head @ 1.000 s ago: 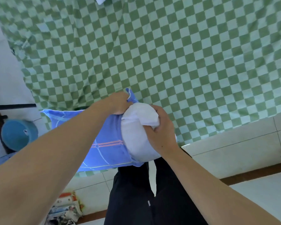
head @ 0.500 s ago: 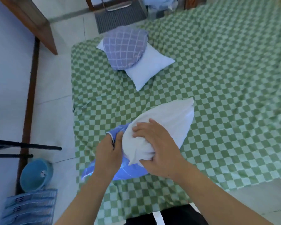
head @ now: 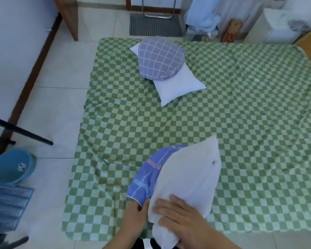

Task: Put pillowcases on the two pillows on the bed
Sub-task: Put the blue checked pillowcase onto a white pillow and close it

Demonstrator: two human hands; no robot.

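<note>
A white pillow lies at the near edge of the bed, partly over a blue striped pillowcase. My right hand grips the pillow's near end, fingers curled over it. My left hand pinches the near edge of the blue pillowcase beside it. Farther back on the bed lies a second white pillow with a purple grid pillowcase draped over its far half.
The bed carries a green checked sheet. On the floor at left stand a blue basin, a blue crate and black rack legs. A grey mat, hanging clothes and a white cabinet lie beyond the bed.
The view has lifted from the bed's edge to the whole bed. The pillow has come down from in front of me onto the sheet, and more of it shows outside the blue pillowcase.
</note>
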